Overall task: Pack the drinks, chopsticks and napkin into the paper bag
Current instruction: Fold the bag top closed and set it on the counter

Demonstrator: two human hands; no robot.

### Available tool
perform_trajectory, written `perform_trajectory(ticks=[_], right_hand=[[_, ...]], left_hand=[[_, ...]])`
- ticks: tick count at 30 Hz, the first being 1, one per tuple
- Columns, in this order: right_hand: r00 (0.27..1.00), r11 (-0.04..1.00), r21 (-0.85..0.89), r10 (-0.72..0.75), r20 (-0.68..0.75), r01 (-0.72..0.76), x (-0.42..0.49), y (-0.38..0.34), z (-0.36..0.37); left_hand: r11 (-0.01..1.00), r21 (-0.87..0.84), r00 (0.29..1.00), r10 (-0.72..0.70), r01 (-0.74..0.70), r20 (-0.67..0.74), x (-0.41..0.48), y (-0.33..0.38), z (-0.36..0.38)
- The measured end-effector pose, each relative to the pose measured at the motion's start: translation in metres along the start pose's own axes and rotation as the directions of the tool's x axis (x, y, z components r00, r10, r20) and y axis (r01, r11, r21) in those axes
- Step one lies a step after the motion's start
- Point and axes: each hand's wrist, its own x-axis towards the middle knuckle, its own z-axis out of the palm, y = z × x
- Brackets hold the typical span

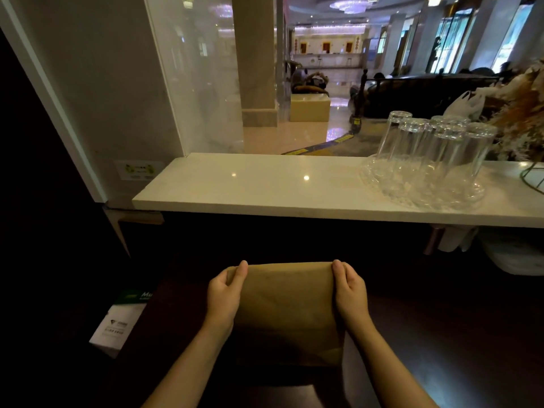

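Note:
A brown paper bag (287,301) stands on the dark lower counter in front of me, its top folded over into a rounded edge. My left hand (225,293) grips the folded top at its left corner, thumb on the near face. My right hand (350,291) grips the right corner the same way. The bag's mouth is closed by the fold, so its inside is hidden. No drinks, chopsticks or napkin show outside the bag.
A white stone ledge (265,187) runs across above the dark counter. Several upturned clear glasses (432,154) stand on its right part, beside dried flowers (521,113). A white and green box (117,322) lies low at the left. A white wall panel (97,98) rises at the left.

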Motion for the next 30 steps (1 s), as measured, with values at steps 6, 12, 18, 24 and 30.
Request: perform_trajectory(ticks=[6, 12, 18, 24, 30], right_hand=[[0.999, 0.999, 0.031, -0.04, 0.022, 0.04, 0.014, -0.017, 0.003], [0.998, 0.997, 0.068, -0.045, 0.049, 0.042, 0.043, -0.058, -0.004], [0.997, 0.988, 0.141, -0.07, 0.039, 0.064, 0.084, -0.125, -0.01], [0.987, 0.975, 0.17, -0.152, 0.057, 0.141, 0.136, -0.196, -0.012], [0.984, 0.973, 0.162, -0.173, 0.049, 0.163, 0.187, -0.246, -0.003]], left_hand=[[0.997, -0.08, 0.998, -0.012, 0.007, -0.054, 0.01, 0.013, 0.002], [0.989, -0.12, 0.996, 0.077, -0.081, -0.044, 0.015, 0.057, 0.013], [0.964, -0.12, 0.972, 0.237, -0.236, -0.004, 0.025, 0.129, 0.031], [0.938, -0.074, 0.94, 0.34, -0.34, -0.013, 0.056, 0.202, 0.049], [0.912, -0.065, 0.914, 0.406, -0.405, 0.0, 0.096, 0.261, 0.068]])
